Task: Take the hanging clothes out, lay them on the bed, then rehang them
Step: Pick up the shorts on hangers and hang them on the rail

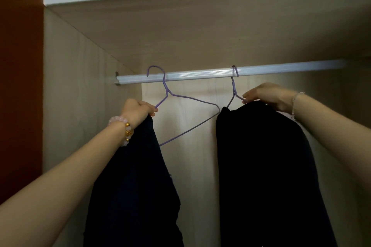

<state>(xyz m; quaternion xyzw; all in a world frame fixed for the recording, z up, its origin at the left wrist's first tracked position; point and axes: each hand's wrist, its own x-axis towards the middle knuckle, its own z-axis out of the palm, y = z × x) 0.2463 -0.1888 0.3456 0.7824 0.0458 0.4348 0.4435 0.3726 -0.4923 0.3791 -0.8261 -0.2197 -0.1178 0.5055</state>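
Lift each hanger toward 12 o'clock, clear of the rail (200,75), before drawing it out level. Clenches at 9 o'clock, in the left hand (138,110), the tilted left hanger (192,101) with its dark garment (136,186), possibly already unhooked; pinches at 3 o'clock, in the right hand (267,96), the right hanger (233,88), hooked on the rail, black garment (271,176) below.

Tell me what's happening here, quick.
A person works two purple wire hangers at a wardrobe rail. The left grip holds one end of the tilted left hanger, dark garment on it, hook at the rail. The right grip pinches the right hanger, which is hooked over the rail and carries a black garment. Whether they are coming off or going on is unclear.
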